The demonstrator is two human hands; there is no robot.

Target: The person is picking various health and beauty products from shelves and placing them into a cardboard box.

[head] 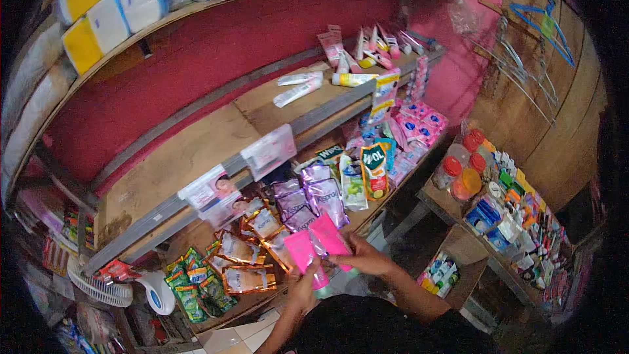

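Observation:
Bright pink packets [323, 237] are held between both hands, low in front of the shelf; their exact number is hard to tell. My left hand [303, 286] grips the left part from below. On the right part, my right hand [361, 255] has its thumb and fingers closed. Just beyond the packets lie purple pouches [327, 201] on the lower shelf. Left of these are orange-gold pouches [249, 278], and further left green sachets [194, 280]. Green-and-orange cleaner pouches [374, 172] stand right of the purple ones.
A wooden upper shelf [196, 147] bears white and pink tubes [300, 89]. Wrapped packs [118, 14] fill the top shelf. At right, a wooden table [437, 204] holds red-lidded jars [451, 169] and many small boxes. A white fan [100, 287] is at lower left; blue hangers [548, 19] hang at upper right.

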